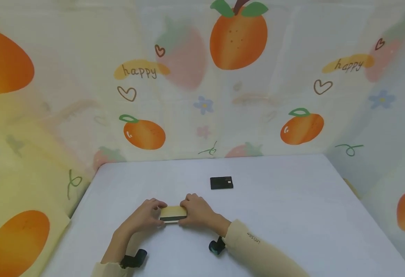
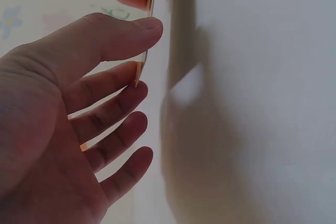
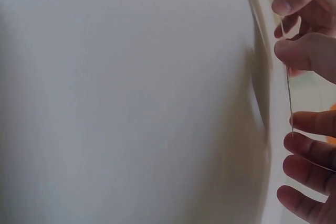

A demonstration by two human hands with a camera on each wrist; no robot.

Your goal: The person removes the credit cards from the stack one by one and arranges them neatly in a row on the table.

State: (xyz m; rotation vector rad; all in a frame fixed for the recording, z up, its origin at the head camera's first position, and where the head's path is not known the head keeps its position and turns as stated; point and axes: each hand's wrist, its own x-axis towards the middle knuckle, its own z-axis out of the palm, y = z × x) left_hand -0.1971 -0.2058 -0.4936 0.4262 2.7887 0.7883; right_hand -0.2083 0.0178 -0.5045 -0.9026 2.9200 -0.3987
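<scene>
Card (image 1: 173, 212) held at opposite ends between the pinching fingers (image 2: 102, 83) of our left hand (image 1: 145, 215) and right hand (image 1: 199, 211) should, we judge, stay flat under light, even pressure.

both hands (image 1: 144, 216) (image 1: 198, 211) in pinch grips

White table (image 1: 292, 215) in fruit-print cloth booth (image 1: 258, 84)
</scene>
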